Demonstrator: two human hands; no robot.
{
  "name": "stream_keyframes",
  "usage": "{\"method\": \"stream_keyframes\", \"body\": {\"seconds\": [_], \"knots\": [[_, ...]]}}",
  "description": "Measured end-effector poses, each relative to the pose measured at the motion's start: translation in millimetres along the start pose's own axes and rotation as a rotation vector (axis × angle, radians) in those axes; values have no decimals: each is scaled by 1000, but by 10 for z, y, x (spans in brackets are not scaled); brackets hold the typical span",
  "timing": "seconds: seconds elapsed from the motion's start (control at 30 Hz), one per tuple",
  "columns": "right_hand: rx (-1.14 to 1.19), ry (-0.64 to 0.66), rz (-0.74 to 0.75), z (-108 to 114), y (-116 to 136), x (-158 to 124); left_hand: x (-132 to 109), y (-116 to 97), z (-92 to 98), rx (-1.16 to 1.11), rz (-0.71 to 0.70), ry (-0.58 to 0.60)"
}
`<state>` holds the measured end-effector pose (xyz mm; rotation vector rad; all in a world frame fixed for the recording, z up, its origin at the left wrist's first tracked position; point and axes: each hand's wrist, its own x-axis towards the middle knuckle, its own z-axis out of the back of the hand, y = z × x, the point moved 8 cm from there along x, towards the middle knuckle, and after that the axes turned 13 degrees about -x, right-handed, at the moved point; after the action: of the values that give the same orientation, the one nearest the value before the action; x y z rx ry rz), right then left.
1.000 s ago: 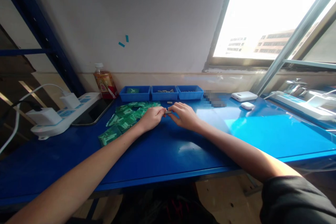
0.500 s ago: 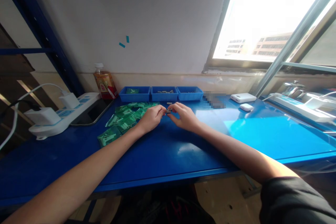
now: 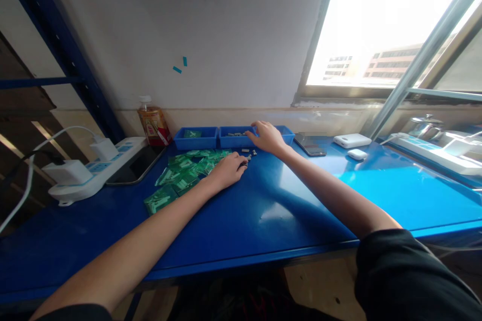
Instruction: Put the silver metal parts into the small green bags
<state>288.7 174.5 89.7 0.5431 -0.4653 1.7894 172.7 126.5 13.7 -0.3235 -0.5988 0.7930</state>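
Note:
My left hand [image 3: 229, 170] rests on the blue table with its fingers curled around a small silvery metal part [image 3: 246, 162], mostly covered by the fingertips. Just beyond it lie a few more small metal pieces [image 3: 254, 153]. My right hand [image 3: 268, 138] reaches over the blue bins, its thumb apart from its fingers and nothing visible between them. Below its thumb, the middle bin [image 3: 229, 143] holds several small grey metal pieces [image 3: 236, 134]. The right bin [image 3: 288, 135] is partly hidden behind this hand. Green bags with pale strips [image 3: 184, 175] are heaped beside my left hand.
In the left bin [image 3: 196, 143] lies a green piece. A bottle [image 3: 152, 123], a dark tablet-like device [image 3: 135, 165] and a power strip [image 3: 81, 185] stand at left. A phone [image 3: 311, 145], white devices [image 3: 352, 140] and another power strip [image 3: 433, 153] are at right.
My hands have parted. The right hand has moved up and forward over the bins; the left has lowered to the table. Small metal pieces now show between them.

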Motion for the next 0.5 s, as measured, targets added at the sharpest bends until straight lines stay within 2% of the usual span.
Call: {"method": "stream_keyframes", "body": {"seconds": [0.17, 0.23, 0.3, 0.4, 0.5], "knots": [[93, 6, 206, -82, 210, -643, -70, 21, 29, -64, -9, -33], [139, 31, 282, -131, 329, -796, -76, 42, 36, -106, 4, -47], [182, 31, 306, -154, 419, -844, -72, 81, 55, -169, 33, -69], [231, -10, 251, -133, 453, -810, -72, 171, 138, -286, 117, -151], [248, -57, 199, -75, 426, -791, -97, 230, 211, -514, 204, -248]]}}
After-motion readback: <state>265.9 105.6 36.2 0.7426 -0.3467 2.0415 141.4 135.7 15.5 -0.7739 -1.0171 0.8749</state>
